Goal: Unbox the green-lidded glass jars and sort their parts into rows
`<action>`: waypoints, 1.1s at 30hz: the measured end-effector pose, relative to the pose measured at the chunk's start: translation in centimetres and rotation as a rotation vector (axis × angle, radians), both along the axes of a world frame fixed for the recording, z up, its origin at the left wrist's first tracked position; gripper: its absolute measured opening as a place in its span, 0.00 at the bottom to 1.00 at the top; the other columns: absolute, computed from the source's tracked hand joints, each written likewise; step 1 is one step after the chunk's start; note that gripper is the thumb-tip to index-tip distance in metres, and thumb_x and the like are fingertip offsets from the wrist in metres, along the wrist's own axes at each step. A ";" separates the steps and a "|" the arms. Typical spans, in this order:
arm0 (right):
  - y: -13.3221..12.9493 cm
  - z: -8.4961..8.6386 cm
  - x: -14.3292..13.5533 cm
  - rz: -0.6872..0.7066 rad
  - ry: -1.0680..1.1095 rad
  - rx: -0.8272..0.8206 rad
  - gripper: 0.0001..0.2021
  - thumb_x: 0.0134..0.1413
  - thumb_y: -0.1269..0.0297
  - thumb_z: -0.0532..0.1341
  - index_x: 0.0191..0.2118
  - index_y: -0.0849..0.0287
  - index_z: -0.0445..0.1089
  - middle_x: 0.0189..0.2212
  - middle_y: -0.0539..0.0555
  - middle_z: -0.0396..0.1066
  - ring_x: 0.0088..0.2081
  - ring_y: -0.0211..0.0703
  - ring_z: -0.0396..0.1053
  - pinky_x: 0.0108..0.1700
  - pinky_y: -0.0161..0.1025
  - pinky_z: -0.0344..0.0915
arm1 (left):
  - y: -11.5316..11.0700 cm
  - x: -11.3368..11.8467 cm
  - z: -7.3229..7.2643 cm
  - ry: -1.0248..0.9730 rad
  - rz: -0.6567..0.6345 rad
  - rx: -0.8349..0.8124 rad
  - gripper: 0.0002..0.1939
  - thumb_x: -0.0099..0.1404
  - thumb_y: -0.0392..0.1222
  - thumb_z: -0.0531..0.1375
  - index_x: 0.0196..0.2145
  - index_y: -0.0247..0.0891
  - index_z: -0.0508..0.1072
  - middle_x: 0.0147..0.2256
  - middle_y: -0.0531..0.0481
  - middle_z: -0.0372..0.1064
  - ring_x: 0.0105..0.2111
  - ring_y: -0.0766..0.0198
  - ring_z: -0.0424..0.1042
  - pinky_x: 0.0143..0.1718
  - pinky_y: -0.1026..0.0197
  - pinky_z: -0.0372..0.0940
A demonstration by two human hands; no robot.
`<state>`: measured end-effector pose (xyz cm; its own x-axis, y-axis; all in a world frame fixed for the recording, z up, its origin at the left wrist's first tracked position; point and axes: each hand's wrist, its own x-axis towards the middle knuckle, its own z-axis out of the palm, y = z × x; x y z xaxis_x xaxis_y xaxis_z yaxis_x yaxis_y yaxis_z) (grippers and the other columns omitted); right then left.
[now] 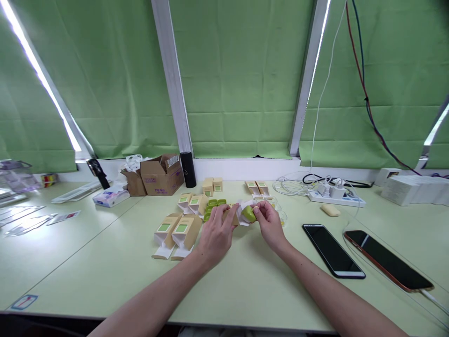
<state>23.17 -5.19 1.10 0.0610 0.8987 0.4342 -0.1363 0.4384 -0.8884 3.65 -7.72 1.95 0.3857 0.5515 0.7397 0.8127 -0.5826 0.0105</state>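
Observation:
My left hand [218,231] is closed around a small kraft-paper box [231,216], whose white inner flaps face right. At that open end, the fingertips of my right hand [269,222] pinch a small glossy green item [249,214]; its exact kind I cannot make out. Left of my left hand stand two larger open kraft boxes [188,229] with green labels and white flaps. More small kraft boxes [198,203] sit behind them. Several green pieces [210,206] lie beside these boxes, partly hidden by my left hand. Clear plastic rounds [282,216] show behind my right hand.
Two phones, a black-faced one [333,250] and a cabled one [387,260], lie on the right. Behind them sits a power strip [336,198] with tangled cables. A cardboard box [162,175], a black cylinder [188,169] and a tissue pack [111,195] stand at the back left.

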 end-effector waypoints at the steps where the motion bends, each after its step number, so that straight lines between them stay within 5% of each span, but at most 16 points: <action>1: -0.1 0.2 0.1 0.011 0.022 -0.001 0.19 0.58 0.42 0.66 0.35 0.53 0.66 0.39 0.55 0.77 0.35 0.45 0.71 0.35 0.41 0.70 | 0.0 0.0 0.0 0.006 0.005 0.004 0.35 0.71 0.35 0.58 0.71 0.44 0.53 0.53 0.38 0.65 0.52 0.48 0.67 0.45 0.50 0.73; 7: -1.0 1.8 0.7 0.266 0.104 -0.110 0.21 0.50 0.46 0.72 0.30 0.55 0.65 0.40 0.56 0.80 0.30 0.40 0.69 0.27 0.35 0.65 | 0.1 -0.1 0.0 0.044 0.035 0.036 0.32 0.71 0.33 0.57 0.70 0.44 0.57 0.53 0.38 0.65 0.51 0.49 0.67 0.45 0.51 0.72; 14: -1.2 1.0 -0.6 0.500 -0.014 -0.298 0.25 0.39 0.45 0.77 0.28 0.56 0.65 0.20 0.46 0.71 0.21 0.38 0.68 0.20 0.35 0.67 | -0.3 0.0 0.2 0.149 -0.049 0.087 0.29 0.70 0.33 0.57 0.67 0.43 0.63 0.53 0.37 0.66 0.49 0.50 0.68 0.43 0.51 0.72; 23: -0.4 2.1 1.6 0.175 -0.097 -0.130 0.21 0.48 0.44 0.72 0.29 0.56 0.67 0.26 0.52 0.78 0.22 0.39 0.68 0.23 0.35 0.64 | 0.8 -1.1 0.7 0.072 0.130 0.108 0.31 0.70 0.30 0.55 0.68 0.46 0.62 0.53 0.39 0.66 0.51 0.48 0.66 0.44 0.50 0.72; 29: -1.1 2.4 2.2 0.126 -0.598 -0.028 0.08 0.52 0.63 0.67 0.26 0.54 0.69 0.24 0.49 0.75 0.26 0.42 0.70 0.28 0.36 0.58 | 1.3 -2.0 1.4 -0.032 0.173 0.073 0.33 0.68 0.30 0.57 0.69 0.47 0.61 0.52 0.39 0.65 0.52 0.47 0.65 0.48 0.47 0.70; 33: -2.3 2.8 1.5 0.046 -0.914 0.062 0.09 0.49 0.74 0.64 0.24 0.53 0.69 0.20 0.47 0.72 0.24 0.40 0.65 0.29 0.36 0.51 | 1.3 -1.9 1.2 -0.076 0.153 0.039 0.34 0.67 0.30 0.58 0.69 0.47 0.61 0.53 0.40 0.65 0.53 0.48 0.65 0.50 0.48 0.70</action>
